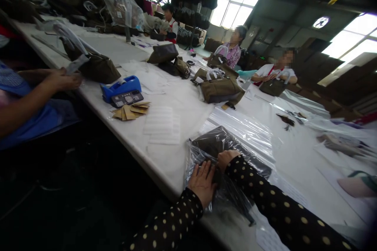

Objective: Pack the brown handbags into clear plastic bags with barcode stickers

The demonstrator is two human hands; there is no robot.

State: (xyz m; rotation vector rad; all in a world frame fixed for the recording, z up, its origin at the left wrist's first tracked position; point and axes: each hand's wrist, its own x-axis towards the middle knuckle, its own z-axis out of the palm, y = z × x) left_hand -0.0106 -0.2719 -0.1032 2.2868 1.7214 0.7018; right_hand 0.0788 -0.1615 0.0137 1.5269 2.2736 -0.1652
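In the head view a dark brown handbag (210,139) lies on the table inside a clear plastic bag (193,160). My left hand (202,182) rests on the plastic over the near side of the handbag, its fingers stretched out and slightly spread. Just to the right, my right hand (226,159) is closed with curled fingers on the plastic bag. Its fingertips are partly hidden. The bag's loose, crumpled plastic reaches the table's near edge under my forearms. Flat clear plastic sheets (244,127) lie just beyond the handbag.
White foam sheets (161,123), brown card pieces (131,111), a phone (127,99) and a blue tape dispenser (122,88) lie to the left. Olive bags (222,91) stand farther back. A co-worker's hands (63,80) handle another bag at left; several people work across the table (165,160).
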